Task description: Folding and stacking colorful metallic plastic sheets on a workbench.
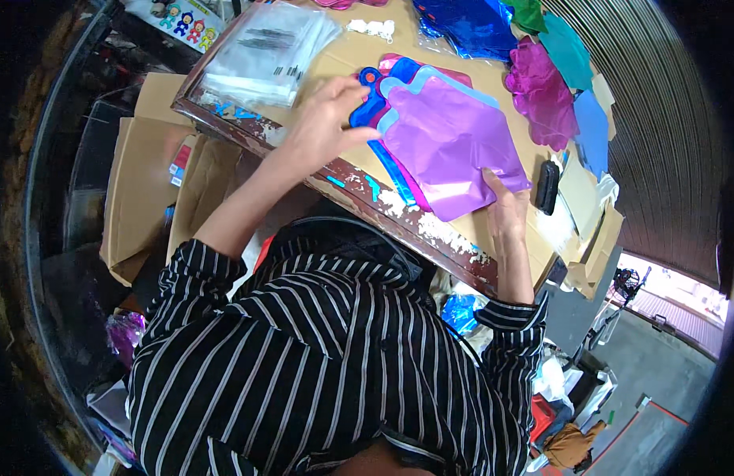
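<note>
My right hand (507, 213) pinches the near right corner of a flat purple foil balloon (454, 139), thumb on top and fingers beneath. This sheet lies over a stack of other flat foil pieces: a light blue one (389, 120) shows along its upper and left edges, and a dark blue one (369, 109) sticks out at the left. Just left of the stack is my left hand (323, 127), its thumb and fingers spread with nothing visible between them. Its fingertips are close to the dark blue foil; whether they touch it I cannot tell.
Clear plastic bags (260, 59) lie at the table's far left. Magenta foil pieces (539, 95), teal foil (567, 51) and blue foil (462, 28) lie along the back and right. A black oblong object (547, 188) sits beside my right hand. An open cardboard box (145, 182) stands left of the table.
</note>
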Action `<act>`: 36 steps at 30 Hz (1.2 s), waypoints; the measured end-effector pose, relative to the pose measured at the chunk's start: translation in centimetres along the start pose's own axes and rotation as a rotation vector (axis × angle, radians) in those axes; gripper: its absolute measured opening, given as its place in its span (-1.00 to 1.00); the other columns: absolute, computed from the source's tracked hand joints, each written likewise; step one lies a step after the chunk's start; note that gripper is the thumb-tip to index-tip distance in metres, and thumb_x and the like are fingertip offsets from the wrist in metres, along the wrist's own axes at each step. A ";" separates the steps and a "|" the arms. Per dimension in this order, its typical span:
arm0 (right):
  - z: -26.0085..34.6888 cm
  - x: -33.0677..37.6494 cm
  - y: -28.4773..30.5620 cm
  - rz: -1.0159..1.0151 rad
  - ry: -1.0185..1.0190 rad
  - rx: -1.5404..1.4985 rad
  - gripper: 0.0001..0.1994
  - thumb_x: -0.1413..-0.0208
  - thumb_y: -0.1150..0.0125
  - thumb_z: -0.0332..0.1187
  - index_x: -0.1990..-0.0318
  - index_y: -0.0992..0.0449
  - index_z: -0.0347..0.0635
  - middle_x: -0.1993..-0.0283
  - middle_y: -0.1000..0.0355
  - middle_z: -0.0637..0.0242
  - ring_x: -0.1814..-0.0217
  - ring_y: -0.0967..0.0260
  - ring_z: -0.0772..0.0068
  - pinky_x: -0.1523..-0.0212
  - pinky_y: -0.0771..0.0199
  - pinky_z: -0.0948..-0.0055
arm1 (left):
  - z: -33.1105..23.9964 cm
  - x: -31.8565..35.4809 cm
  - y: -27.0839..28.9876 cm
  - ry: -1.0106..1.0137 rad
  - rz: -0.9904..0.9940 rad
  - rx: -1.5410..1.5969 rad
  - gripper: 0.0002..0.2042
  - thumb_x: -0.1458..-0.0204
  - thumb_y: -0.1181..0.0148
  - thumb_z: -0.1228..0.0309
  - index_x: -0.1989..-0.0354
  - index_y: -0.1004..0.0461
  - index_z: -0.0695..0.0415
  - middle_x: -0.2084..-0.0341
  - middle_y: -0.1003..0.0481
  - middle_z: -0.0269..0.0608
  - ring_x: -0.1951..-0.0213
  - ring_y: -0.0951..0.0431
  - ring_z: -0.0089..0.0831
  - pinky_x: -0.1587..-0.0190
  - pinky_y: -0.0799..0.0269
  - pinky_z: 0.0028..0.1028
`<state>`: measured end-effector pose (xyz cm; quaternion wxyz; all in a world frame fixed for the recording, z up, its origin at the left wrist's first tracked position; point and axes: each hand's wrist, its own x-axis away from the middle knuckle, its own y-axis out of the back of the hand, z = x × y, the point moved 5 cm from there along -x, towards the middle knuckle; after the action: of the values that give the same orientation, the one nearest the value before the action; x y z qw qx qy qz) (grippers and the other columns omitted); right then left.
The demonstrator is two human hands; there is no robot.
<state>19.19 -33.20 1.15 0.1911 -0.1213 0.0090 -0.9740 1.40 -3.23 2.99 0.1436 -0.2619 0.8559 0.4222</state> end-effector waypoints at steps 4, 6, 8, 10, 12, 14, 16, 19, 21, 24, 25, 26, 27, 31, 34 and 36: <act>-0.1 0.3 0.4 -0.008 0.006 0.014 -0.63 -0.15 -0.33 -0.61 -0.13 -0.55 -0.30 -0.04 -0.59 0.25 -0.06 -0.53 0.38 -0.18 -0.47 0.30 | -1.9 1.5 -1.2 0.026 0.096 0.046 -0.44 0.06 -0.52 0.26 -0.12 -0.55 0.27 -0.09 -0.51 0.00 -0.16 -0.45 -0.05 -0.24 -0.42 -0.20; 0.1 0.7 0.5 -0.006 0.035 0.047 -0.66 -0.18 -0.33 -0.57 -0.12 -0.55 -0.31 0.03 -0.61 0.25 0.02 -0.57 0.35 -0.08 -0.56 0.29 | -2.1 1.8 -1.5 0.040 0.118 0.060 -0.46 0.04 -0.50 0.27 -0.10 -0.56 0.29 -0.11 -0.50 -0.01 -0.17 -0.44 -0.05 -0.24 -0.42 -0.20; 0.5 1.2 1.8 0.000 -0.043 0.120 -0.68 -0.20 -0.34 -0.53 -0.11 -0.55 -0.32 0.06 -0.62 0.25 0.09 -0.59 0.33 0.00 -0.59 0.27 | -2.1 2.0 -1.6 0.042 0.124 0.045 -0.47 0.01 -0.48 0.29 -0.11 -0.55 0.29 -0.11 -0.50 -0.01 -0.17 -0.44 -0.04 -0.24 -0.42 -0.21; 0.6 1.8 3.8 0.015 -0.199 0.260 -0.69 -0.23 -0.35 -0.45 -0.09 -0.56 -0.34 0.13 -0.64 0.24 0.22 -0.63 0.29 0.17 -0.66 0.24 | -2.1 2.2 -1.7 0.047 0.126 0.038 -0.48 0.00 -0.47 0.30 -0.12 -0.54 0.29 -0.11 -0.50 -0.02 -0.17 -0.44 -0.04 -0.24 -0.42 -0.21; 1.3 2.0 5.3 0.012 -0.146 0.333 -0.70 -0.25 -0.34 -0.41 -0.08 -0.55 -0.34 0.17 -0.65 0.22 0.28 -0.63 0.25 0.23 -0.68 0.19 | -2.1 2.2 -1.6 0.046 0.123 0.051 -0.49 0.00 -0.46 0.31 -0.12 -0.54 0.30 -0.12 -0.50 -0.01 -0.17 -0.44 -0.04 -0.23 -0.42 -0.21; 2.2 2.4 6.6 0.002 -0.035 0.474 -0.70 -0.29 -0.31 -0.33 -0.06 -0.54 -0.34 0.24 -0.66 0.18 0.40 -0.64 0.17 0.36 -0.71 0.11 | -2.3 2.1 -1.6 0.042 0.123 0.064 -0.49 0.00 -0.46 0.32 -0.12 -0.54 0.30 -0.12 -0.50 -0.01 -0.17 -0.44 -0.04 -0.23 -0.42 -0.21; 4.3 3.3 5.3 -0.093 0.039 0.828 -0.66 -0.28 -0.32 -0.30 -0.11 -0.52 -0.31 0.16 -0.65 0.16 0.30 -0.64 0.10 0.23 -0.69 0.07 | -1.9 2.3 -1.4 0.048 0.118 0.054 -0.49 0.01 -0.46 0.33 -0.11 -0.54 0.30 -0.13 -0.50 0.00 -0.18 -0.44 -0.04 -0.23 -0.42 -0.21; 5.9 4.3 2.3 -0.305 0.207 1.514 -0.57 -0.26 -0.34 -0.25 -0.21 -0.48 -0.23 -0.01 -0.63 0.10 0.10 -0.65 -0.04 -0.03 -0.65 -0.02 | -1.9 2.2 -1.1 0.057 0.124 0.044 -0.49 0.01 -0.47 0.34 -0.11 -0.54 0.30 -0.13 -0.49 0.01 -0.18 -0.43 -0.03 -0.24 -0.42 -0.21; 5.6 5.3 -1.9 0.010 0.899 1.441 -0.32 -0.20 -0.37 -0.11 -0.41 -0.31 -0.15 -0.40 -0.34 -0.05 -0.43 -0.31 -0.12 -0.43 -0.20 -0.22 | -2.5 1.5 -0.9 0.050 0.134 0.069 -0.49 0.02 -0.47 0.34 -0.10 -0.54 0.31 -0.12 -0.49 0.02 -0.19 -0.43 -0.03 -0.25 -0.41 -0.21; 3.0 5.4 -5.3 0.319 0.742 1.440 -0.19 -0.18 -0.35 -0.04 -0.52 -0.14 -0.04 -0.61 0.03 0.02 -0.69 0.18 -0.01 -0.58 0.30 -0.24 | -2.8 1.6 -0.7 0.047 0.151 0.064 -0.51 0.02 -0.47 0.36 -0.09 -0.54 0.32 -0.12 -0.49 0.03 -0.19 -0.43 -0.02 -0.23 -0.41 -0.20; 1.6 5.2 -5.4 0.392 0.687 1.462 -0.17 -0.18 -0.34 -0.04 -0.53 -0.11 -0.04 -0.63 0.07 0.05 -0.69 0.21 -0.01 -0.58 0.28 -0.24 | -2.8 0.9 -0.7 0.031 0.151 0.073 -0.52 0.01 -0.47 0.36 -0.08 -0.55 0.32 -0.12 -0.49 0.04 -0.19 -0.43 -0.02 -0.23 -0.42 -0.20; 0.7 5.0 -5.1 0.460 0.631 1.482 -0.15 -0.17 -0.34 -0.04 -0.55 -0.09 -0.04 -0.65 0.11 0.08 -0.70 0.23 -0.01 -0.58 0.26 -0.23 | -2.9 0.1 -0.5 -0.009 0.145 0.077 -0.52 0.01 -0.47 0.36 -0.08 -0.55 0.32 -0.12 -0.49 0.04 -0.19 -0.43 -0.02 -0.23 -0.42 -0.20; 1.3 5.0 -4.5 0.407 0.635 1.500 -0.15 -0.17 -0.34 -0.04 -0.55 -0.09 -0.04 -0.65 0.11 0.08 -0.70 0.23 -0.01 -0.58 0.26 -0.23 | -2.8 -0.7 -0.8 -0.047 0.153 0.096 -0.54 0.00 -0.45 0.36 -0.07 -0.56 0.30 -0.12 -0.49 0.04 -0.17 -0.45 -0.01 -0.21 -0.43 -0.19; 2.1 4.8 -3.6 0.459 0.612 1.188 -0.18 -0.17 -0.34 -0.08 -0.54 -0.12 -0.07 -0.63 0.03 0.07 -0.68 0.16 -0.08 -0.58 0.29 -0.23 | -0.7 -5.4 -0.5 -0.198 0.165 -0.027 -0.62 -0.05 -0.41 0.34 -0.02 -0.59 0.25 -0.11 -0.51 0.03 -0.12 -0.51 0.00 -0.17 -0.47 -0.18; 3.4 2.9 -1.3 0.207 0.787 1.061 -0.29 -0.21 -0.34 -0.18 -0.47 -0.25 -0.14 -0.54 -0.15 0.00 -0.61 0.00 -0.14 -0.57 0.13 -0.16 | -2.1 -11.4 -0.9 -0.279 0.223 -0.176 -0.71 -0.13 -0.32 0.37 0.00 -0.62 0.19 -0.06 -0.55 -0.03 -0.08 -0.56 -0.06 -0.14 -0.50 -0.27; 3.9 1.9 -1.4 0.101 0.727 0.984 -0.37 -0.22 -0.33 -0.25 -0.41 -0.32 -0.20 -0.47 -0.25 -0.02 -0.56 -0.10 -0.14 -0.54 0.02 -0.09 | -7.1 -12.4 -1.7 -0.066 0.315 0.144 -0.74 -0.12 -0.27 0.43 0.00 -0.63 0.14 -0.03 -0.57 -0.10 -0.04 -0.60 -0.14 -0.10 -0.54 -0.35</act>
<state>17.94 -32.54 5.42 0.2554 0.3217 -0.3714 -0.8327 12.35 -5.64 11.96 0.1221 -0.0994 0.9091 0.3856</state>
